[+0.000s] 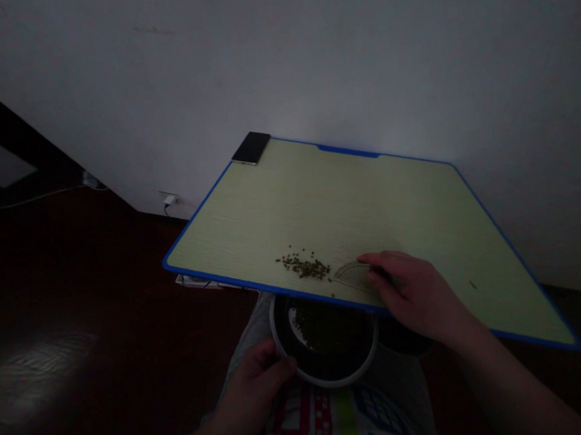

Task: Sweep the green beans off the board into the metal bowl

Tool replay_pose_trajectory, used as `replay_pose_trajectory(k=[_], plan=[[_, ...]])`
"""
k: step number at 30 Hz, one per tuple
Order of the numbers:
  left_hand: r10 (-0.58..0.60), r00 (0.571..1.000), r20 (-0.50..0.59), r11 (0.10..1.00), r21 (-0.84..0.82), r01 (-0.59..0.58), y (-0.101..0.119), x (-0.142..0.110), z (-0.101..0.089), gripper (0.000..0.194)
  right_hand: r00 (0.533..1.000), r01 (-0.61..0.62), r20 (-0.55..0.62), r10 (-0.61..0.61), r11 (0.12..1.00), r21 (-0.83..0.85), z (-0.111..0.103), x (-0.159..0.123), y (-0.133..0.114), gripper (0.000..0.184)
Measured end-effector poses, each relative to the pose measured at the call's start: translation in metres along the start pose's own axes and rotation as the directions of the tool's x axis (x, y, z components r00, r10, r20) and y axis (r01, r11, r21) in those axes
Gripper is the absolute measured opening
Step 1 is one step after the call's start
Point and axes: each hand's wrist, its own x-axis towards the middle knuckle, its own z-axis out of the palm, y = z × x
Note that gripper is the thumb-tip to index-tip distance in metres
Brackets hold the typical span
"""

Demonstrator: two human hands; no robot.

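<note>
On the near edge of a pale table (338, 202) with a blue rim lies a loose scatter of small greenish-brown beans or seeds (307, 266). My right hand (416, 292) pinches a clear protractor (354, 276), which rests on the tabletop just right of the scatter. Below the table edge, on my lap, sits a round bowl (370, 356) with a light rim and a dark inside. Dark green grains (325, 326) cover part of its bottom. My left hand (257, 381) grips the bowl's left rim between thumb and fingers.
A dark phone or tablet (252, 148) lies at the table's far left corner. Behind the table rises a white wall (340, 59) with a plugged-in charger (170, 201) low on the left. A printed bag or cloth (340, 416) covers my lap. A small dark sliver (473, 286) lies at right.
</note>
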Motion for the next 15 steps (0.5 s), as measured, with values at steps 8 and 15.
replay_pose_trajectory(k=[8, 15], plan=[[0.004, 1.0, -0.004, 0.999, -0.039, -0.004, 0.004, -0.0003, 0.0045, 0.019, 1.0, -0.019, -0.012, 0.019, 1.0, -0.008, 0.002, -0.0035, 0.0014, 0.032], [0.01, 1.0, -0.012, 1.0, -0.014, -0.011, 0.0059, -0.0001, 0.0048, 0.02, 0.999, -0.035, -0.008, 0.035, 0.999, 0.008, 0.0007, -0.0075, -0.0018, 0.031]])
